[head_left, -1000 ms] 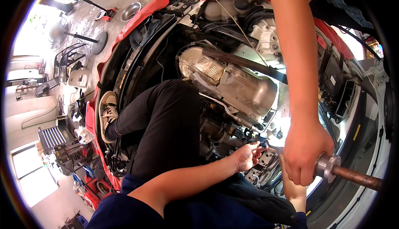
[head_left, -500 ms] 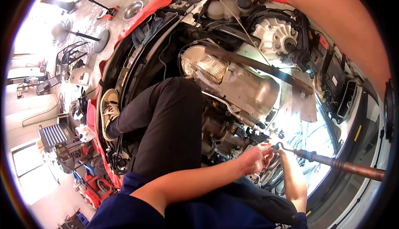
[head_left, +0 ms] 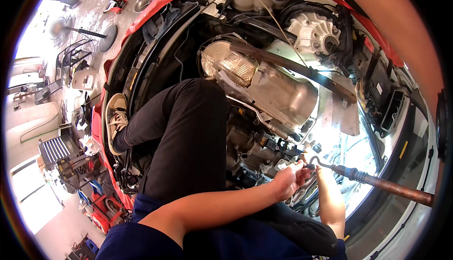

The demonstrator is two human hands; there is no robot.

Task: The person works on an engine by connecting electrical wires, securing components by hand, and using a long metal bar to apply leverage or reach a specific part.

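- The hooked rod [head_left: 373,179] lies at a slant toward the right edge of the engine bay [head_left: 146,62]; we see its bent tip near the hands, a dark coil around its grey part, and a copper-brown shaft beyond.
- Our left hand [head_left: 289,182] has its thumb and fingers pinched on a small dark piece [head_left: 310,166] at the hook's tip; we cannot tell whether the two are joined.
- Our right hand [head_left: 323,173] is just beside the hook, partly behind the rod; glare washes out its fingers, so we cannot tell whether they grip anything.
- Past our hands, toward the bay's far edge, a dark flat bar [head_left: 302,73] crosses above a metal heat shield [head_left: 288,99].
- We have one bent leg [head_left: 188,132] inside the bay, the shoe [head_left: 117,118] by its left edge, near a red cover [head_left: 155,15].
- A co-worker's bare arm [head_left: 391,33] crosses the bay's far right corner.
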